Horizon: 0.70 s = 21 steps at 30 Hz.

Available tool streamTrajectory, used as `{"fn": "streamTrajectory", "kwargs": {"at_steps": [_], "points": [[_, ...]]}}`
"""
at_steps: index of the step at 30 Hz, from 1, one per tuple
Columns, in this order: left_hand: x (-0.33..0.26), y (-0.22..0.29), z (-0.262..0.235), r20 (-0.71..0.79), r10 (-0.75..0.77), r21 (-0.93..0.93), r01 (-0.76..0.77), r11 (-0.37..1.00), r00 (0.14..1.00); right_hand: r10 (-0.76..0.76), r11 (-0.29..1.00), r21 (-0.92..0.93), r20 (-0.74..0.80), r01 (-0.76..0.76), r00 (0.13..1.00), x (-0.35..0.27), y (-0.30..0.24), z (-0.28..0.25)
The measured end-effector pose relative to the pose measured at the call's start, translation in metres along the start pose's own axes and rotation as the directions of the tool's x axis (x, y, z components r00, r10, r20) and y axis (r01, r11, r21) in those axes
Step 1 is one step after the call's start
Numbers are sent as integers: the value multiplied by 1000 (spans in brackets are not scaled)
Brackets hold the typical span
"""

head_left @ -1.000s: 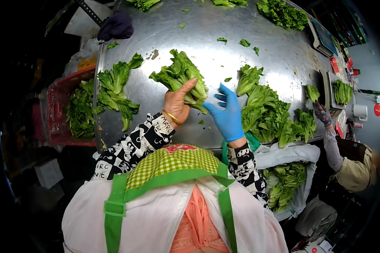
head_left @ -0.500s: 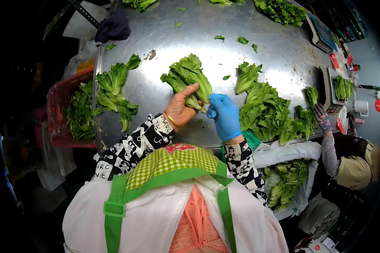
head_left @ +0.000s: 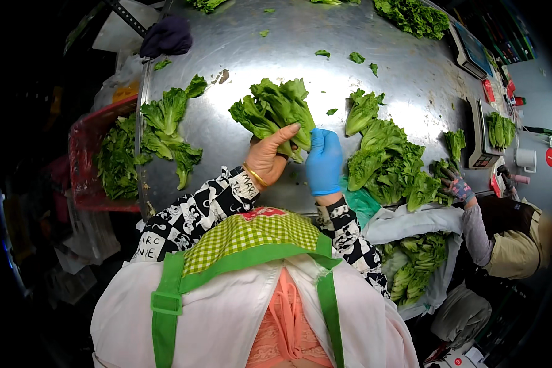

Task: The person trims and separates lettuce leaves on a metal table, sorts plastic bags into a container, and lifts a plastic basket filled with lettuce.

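Note:
My bare left hand (head_left: pixel 267 158) is wrapped round the lower end of a small head of green lettuce (head_left: pixel 277 109), its thumb across the front. The leaves fan out upward, away from me, over the steel table. My right hand (head_left: pixel 324 163), in a blue glove, is closed at the lettuce's right side and pinches the edge of an outer leaf; its fingertips are partly hidden. Right of that glove lies a pile of lettuce heads (head_left: pixel 380 153). Over on the left, loose lettuce leaves (head_left: pixel 168 113) lie along the table's edge.
A red crate (head_left: pixel 83 138) of leaves stands off the table's left edge. Near right is a lined container (head_left: pixel 451 257) with lettuce inside. A co-worker's patterned gloved hand (head_left: pixel 462 190) is by the pile's far end. Scales (head_left: pixel 481 135) and a purple cloth (head_left: pixel 167 37) sit along the edges.
My right hand has moved up along the lettuce's right side, and the leaves there have spread. The co-worker's hand has shifted nearer the pile, away from a small lettuce beside the scale.

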<state>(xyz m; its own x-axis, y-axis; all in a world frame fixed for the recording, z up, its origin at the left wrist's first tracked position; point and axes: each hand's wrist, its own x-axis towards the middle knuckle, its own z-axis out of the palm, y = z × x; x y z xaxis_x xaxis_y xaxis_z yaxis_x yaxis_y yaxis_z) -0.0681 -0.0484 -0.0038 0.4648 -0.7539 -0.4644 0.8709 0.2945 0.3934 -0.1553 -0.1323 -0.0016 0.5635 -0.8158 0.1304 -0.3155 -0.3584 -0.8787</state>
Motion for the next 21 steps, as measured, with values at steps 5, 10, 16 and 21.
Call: {"fn": "streamTrajectory", "kwargs": {"at_steps": [5,10,16,21], "points": [[-6,2,16,-18,14,-59,-15,998,1000,276,902,344,5,-261,961,7,2,2],[-3,-4,-3,-10,215,114,-212,971,977,634,442,700,198,-560,748,21,30,-7],[5,1,-16,57,337,343,-335,878,940,383,853,282,231,-439,894,14,45,-15],[4,-1,-18,16,16,68,-17,998,1000,289,881,243,403,-407,868,12,7,-21]]}}
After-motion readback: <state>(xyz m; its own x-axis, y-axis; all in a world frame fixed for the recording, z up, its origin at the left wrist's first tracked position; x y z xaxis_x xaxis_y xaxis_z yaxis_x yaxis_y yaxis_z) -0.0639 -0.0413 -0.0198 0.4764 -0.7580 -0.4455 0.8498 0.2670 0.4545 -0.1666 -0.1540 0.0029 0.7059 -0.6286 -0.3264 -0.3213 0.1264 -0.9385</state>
